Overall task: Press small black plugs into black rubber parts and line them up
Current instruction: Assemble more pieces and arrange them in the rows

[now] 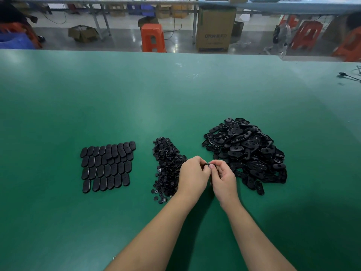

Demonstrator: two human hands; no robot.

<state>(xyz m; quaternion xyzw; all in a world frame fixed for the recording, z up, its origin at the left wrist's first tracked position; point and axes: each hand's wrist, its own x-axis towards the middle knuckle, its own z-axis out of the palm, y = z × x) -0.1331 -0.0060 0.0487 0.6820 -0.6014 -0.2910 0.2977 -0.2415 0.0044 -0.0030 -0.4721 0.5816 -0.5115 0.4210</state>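
My left hand point(192, 176) and my right hand point(222, 178) meet above the green table, fingers curled together around one black rubber part point(207, 165), mostly hidden between them. Whether a plug is in it cannot be seen. A heap of small black plugs point(166, 165) lies just left of my left hand. A larger heap of loose oval rubber parts point(248, 151) lies to the right of my right hand. Rows of lined-up rubber parts point(107, 166) lie flat at the left.
The green table point(136, 94) stretches far ahead and to both sides. A black cable point(349, 75) lies at its right edge. Beyond the far edge stand an orange stool point(152, 37), a cardboard box point(214, 29) and other benches.
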